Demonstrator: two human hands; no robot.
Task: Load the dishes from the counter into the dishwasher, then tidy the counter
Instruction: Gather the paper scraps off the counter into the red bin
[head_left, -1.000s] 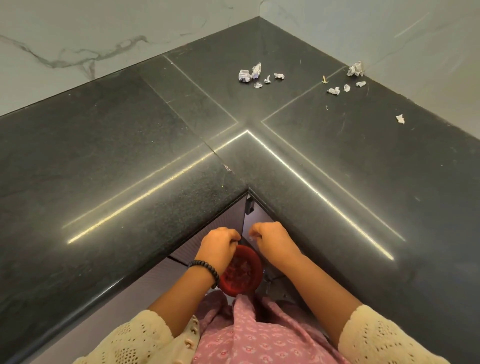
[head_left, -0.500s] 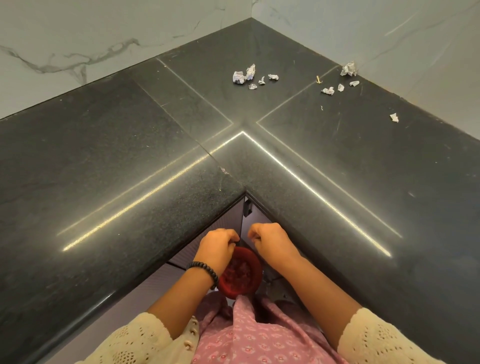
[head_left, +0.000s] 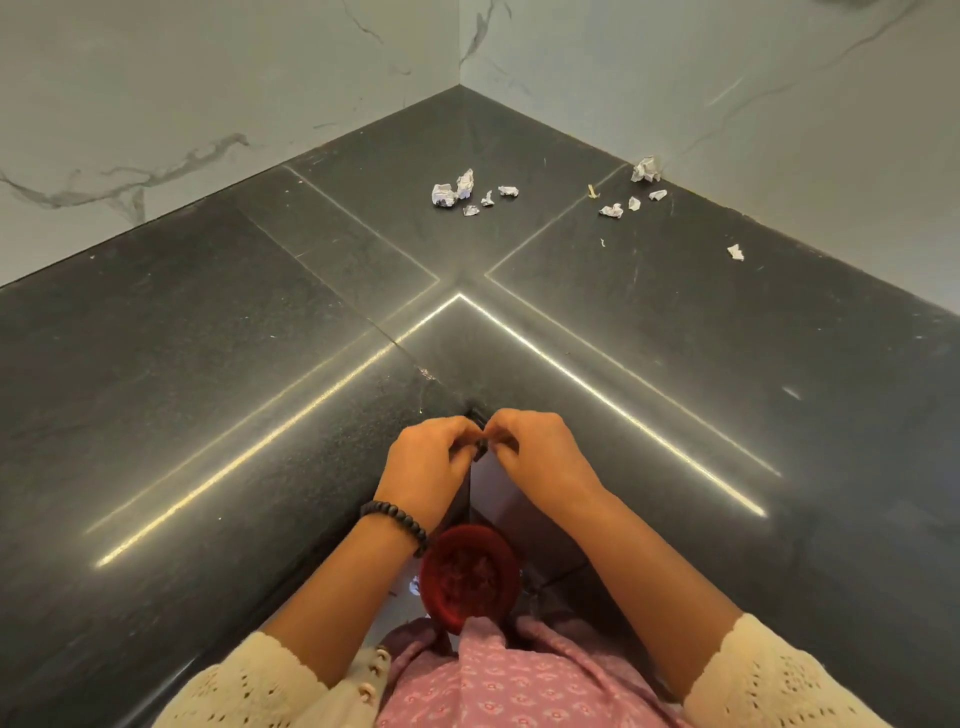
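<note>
The dark grey speckled stone corner desk (head_left: 208, 364) carries two loose clusters of crumpled white paper scraps: one group (head_left: 470, 192) near the back corner, another (head_left: 631, 192) close to the right marble wall, with a lone scrap (head_left: 735, 252) further right. They look torn and balled, with faint grey print too small to read. A round dark red bin (head_left: 470, 579) holding scraps sits below the desk's inner corner. The left hand (head_left: 428, 462), with a black bead bracelet (head_left: 397, 522), and the right hand (head_left: 540, 454) meet at that corner, fingers curled; whether they pinch anything, I cannot tell.
</note>
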